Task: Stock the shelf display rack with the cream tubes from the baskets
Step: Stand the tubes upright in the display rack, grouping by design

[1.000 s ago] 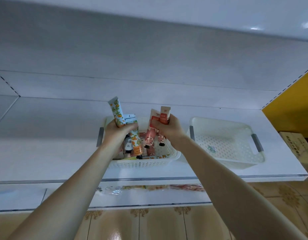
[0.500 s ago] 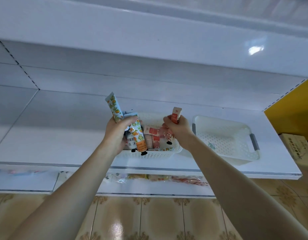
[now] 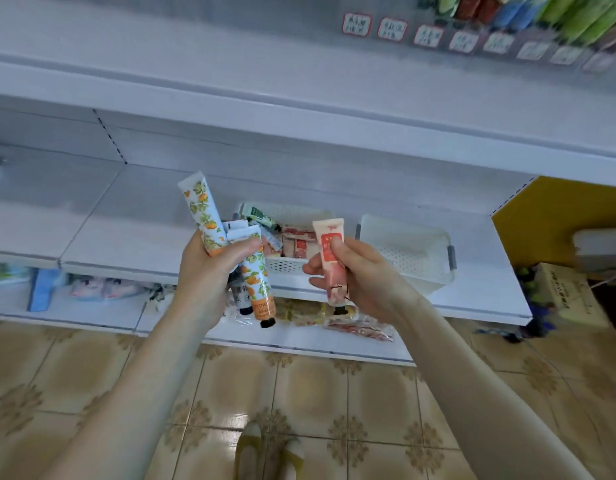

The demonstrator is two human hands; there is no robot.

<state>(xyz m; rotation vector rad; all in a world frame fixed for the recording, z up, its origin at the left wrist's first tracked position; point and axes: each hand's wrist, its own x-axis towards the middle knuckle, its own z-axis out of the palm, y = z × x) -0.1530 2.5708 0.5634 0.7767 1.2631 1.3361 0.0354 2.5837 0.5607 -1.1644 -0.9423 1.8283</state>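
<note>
- at the right hand [image 3: 362, 282], what's held?
- one pink tube [image 3: 332, 258], pinched between the thumb and curled fingers. it's roughly upright, crimped end up, black cap down below the palm.
- and the left hand [image 3: 209, 271]?
- wrapped round a bunch. an orange-print tube [image 3: 202, 211] points up and left, and a second orange-print tube [image 3: 259, 289] hangs cap down. a greyish tube [image 3: 238, 291] sits between them, partly hidden. that's three at least, so four tubes in hand altogether.
- which way does the display rack [image 3: 559, 39] lie from them?
- up and to the right, well above both hands. it shows blurred at the top right corner, a row of price labels [image 3: 427, 34] under stocked tubes [image 3: 583, 15]. the right hand is the nearer one, i judge. so the pink tube looks first to go, up and rightward with its long axis about vertical.
- and beyond the hands?
- two white baskets on the shelf [image 3: 143, 220]. the left basket [image 3: 292, 265] is just behind the hands and holds more tubes, too jumbled to count. the right basket [image 3: 403, 244] stands just beside it, and i can make out no tubes in it.
</note>
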